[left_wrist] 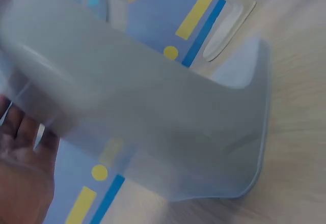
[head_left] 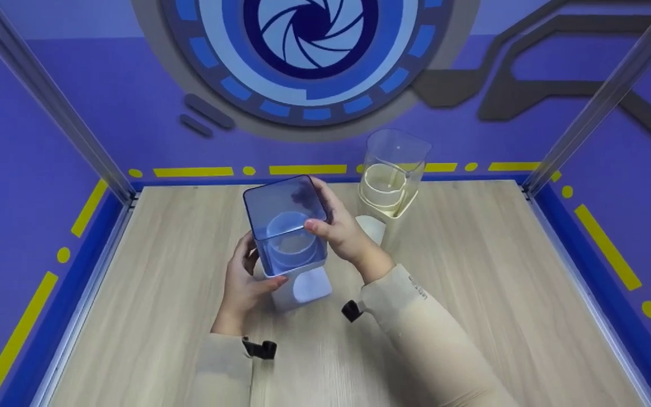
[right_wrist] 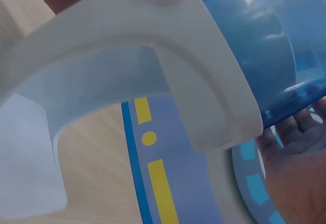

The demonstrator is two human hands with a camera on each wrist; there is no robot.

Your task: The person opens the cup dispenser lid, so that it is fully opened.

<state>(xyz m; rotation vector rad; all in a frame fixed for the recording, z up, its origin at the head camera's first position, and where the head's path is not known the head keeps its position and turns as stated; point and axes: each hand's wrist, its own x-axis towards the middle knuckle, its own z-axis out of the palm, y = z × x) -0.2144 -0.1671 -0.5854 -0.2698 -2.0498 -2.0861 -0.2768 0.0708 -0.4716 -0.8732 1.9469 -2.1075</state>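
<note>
Both hands hold a translucent blue square container (head_left: 280,220) above the tabletop, tilted so its top rim shows and a round ring is visible inside. Its white base (head_left: 303,288) has a curved bracket-like shape, which fills much of the left wrist view. My left hand (head_left: 241,291) grips the lower left side, thumb across the front near the base. Higher up on the right, my right hand (head_left: 348,234) grips the clear wall with its thumb at the front rim. Fingers behind the container are partly hidden.
A similar clear container (head_left: 396,150) with a cream base stands at the back, right of centre. A white rounded piece (head_left: 372,228) in front of it is partly behind my right hand. Blue walls with metal posts (head_left: 54,102) enclose the wooden tabletop (head_left: 472,271).
</note>
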